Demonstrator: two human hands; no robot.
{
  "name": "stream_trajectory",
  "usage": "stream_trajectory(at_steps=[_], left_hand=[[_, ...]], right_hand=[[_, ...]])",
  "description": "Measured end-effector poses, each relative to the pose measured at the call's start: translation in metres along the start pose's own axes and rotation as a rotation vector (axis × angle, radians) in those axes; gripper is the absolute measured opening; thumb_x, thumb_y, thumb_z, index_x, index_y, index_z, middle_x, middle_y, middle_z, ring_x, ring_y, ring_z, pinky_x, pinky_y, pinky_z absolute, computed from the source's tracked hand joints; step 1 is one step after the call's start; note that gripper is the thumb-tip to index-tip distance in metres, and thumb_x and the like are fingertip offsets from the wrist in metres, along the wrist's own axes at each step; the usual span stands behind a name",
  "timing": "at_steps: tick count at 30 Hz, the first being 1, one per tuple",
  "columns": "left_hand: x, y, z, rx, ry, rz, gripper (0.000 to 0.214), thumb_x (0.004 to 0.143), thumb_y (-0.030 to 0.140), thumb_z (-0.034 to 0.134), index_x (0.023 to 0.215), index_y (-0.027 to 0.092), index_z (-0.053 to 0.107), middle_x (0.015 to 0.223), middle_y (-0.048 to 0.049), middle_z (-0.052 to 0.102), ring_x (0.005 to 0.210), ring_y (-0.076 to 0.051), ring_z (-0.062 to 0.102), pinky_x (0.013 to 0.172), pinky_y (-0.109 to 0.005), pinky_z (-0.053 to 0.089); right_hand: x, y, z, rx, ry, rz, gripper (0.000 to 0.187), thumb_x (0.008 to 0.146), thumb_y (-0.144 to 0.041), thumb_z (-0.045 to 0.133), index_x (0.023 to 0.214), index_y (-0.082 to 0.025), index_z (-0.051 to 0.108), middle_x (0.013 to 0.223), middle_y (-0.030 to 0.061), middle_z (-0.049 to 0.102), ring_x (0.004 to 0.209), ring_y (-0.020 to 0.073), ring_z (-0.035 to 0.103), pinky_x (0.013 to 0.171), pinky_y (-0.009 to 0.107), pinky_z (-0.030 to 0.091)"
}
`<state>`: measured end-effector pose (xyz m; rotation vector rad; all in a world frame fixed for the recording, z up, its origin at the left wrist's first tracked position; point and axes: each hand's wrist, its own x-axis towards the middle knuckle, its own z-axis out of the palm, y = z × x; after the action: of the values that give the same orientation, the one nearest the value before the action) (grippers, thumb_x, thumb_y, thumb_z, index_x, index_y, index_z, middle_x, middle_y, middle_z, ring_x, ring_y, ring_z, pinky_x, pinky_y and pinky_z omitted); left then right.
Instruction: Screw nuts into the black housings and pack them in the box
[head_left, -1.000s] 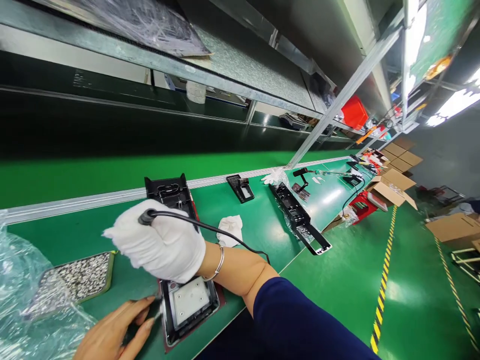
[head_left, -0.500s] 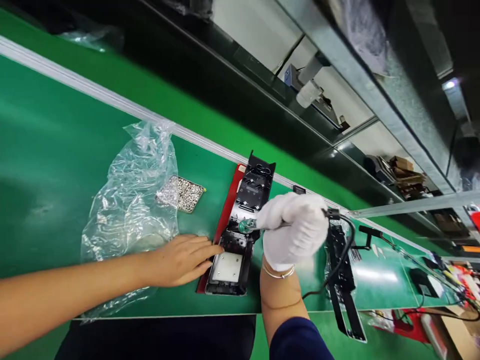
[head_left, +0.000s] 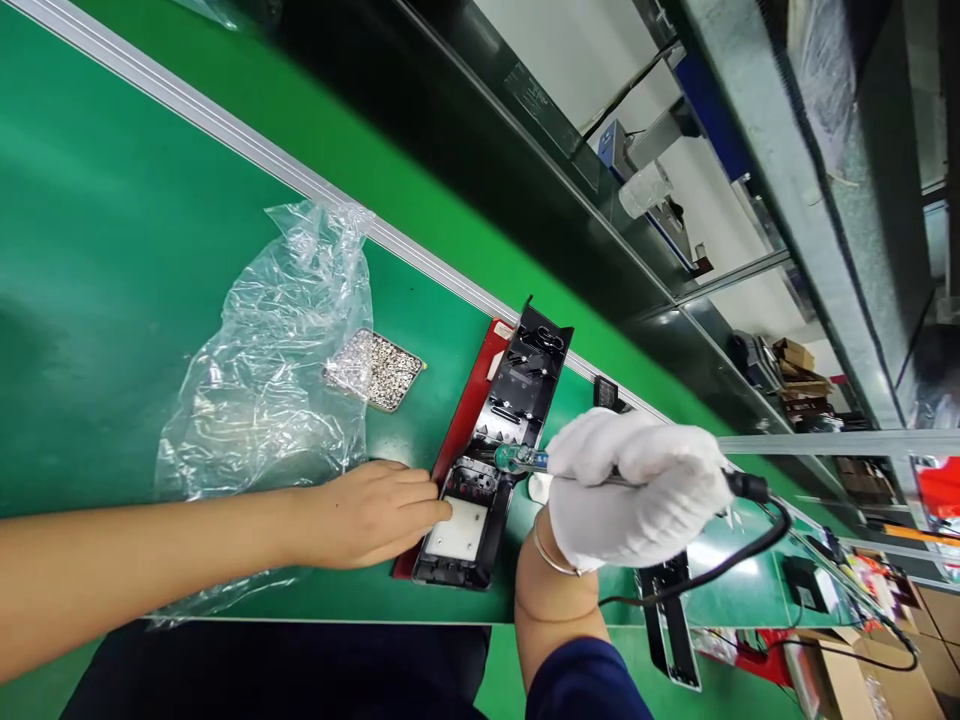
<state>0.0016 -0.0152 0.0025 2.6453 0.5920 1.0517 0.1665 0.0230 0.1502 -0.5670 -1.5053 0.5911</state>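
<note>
My left hand (head_left: 379,515) lies flat, fingers together, tips at the white plate (head_left: 456,530) in the black housing (head_left: 525,385). My gloved right hand (head_left: 637,485) wraps a corded screwdriver (head_left: 521,459), its nose over the housing; I can't tell whether the bit touches. The housing sits between them on the surface (head_left: 97,280). A clear plastic bag (head_left: 277,370) lies left, partly covering a tray (head_left: 409,389); a red mat (head_left: 469,410) shows beside the housing; another black frame (head_left: 667,625) lies farther right. The tray holds small metallic pieces (head_left: 386,372).

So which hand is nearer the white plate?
Left. The left hand is at the edge of the white plate; the gloved right hand is farther off, to its upper right.
</note>
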Motion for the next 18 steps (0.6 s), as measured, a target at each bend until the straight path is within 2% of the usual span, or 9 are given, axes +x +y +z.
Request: stream_trajectory(at_steps=[8,14,18], left_hand=[[0.0002,0.0002,0.0021,-0.02,-0.002,0.025,0.008,0.092,0.017,0.05,0.087,0.019,0.055,0.071,0.0009,0.055,0.069,-0.012,0.045,0.066,-0.029,0.035],[0.0022,0.0024,-0.0008,-0.046,0.038,0.03,0.019,0.092,0.018,0.049,0.073,0.019,0.046,0.068,0.0005,0.053,0.067,-0.012,0.042,0.065,-0.029,0.032],[0.0013,0.0023,-0.0011,-0.07,0.071,0.032,0.016,0.091,0.015,0.048,0.076,0.019,0.047,0.068,0.0007,0.053,0.068,-0.013,0.041,0.066,-0.028,0.032]], right_hand=[[0.0006,0.0012,0.0022,-0.143,0.025,-0.023,0.038,0.1,-0.025,0.031,0.07,-0.008,0.017,0.05,-0.0024,0.026,0.044,-0.0008,0.042,0.046,0.007,0.041],[-0.0001,-0.0001,-0.0014,0.033,-0.022,0.001,0.032,0.1,-0.022,0.019,0.072,-0.007,0.016,0.054,-0.0004,0.024,0.049,0.0022,0.047,0.046,0.013,0.043],[0.002,-0.0004,-0.0035,0.084,-0.067,-0.003,0.033,0.1,-0.024,0.014,0.072,-0.007,0.018,0.055,0.0004,0.025,0.051,0.0026,0.046,0.047,0.015,0.043]])
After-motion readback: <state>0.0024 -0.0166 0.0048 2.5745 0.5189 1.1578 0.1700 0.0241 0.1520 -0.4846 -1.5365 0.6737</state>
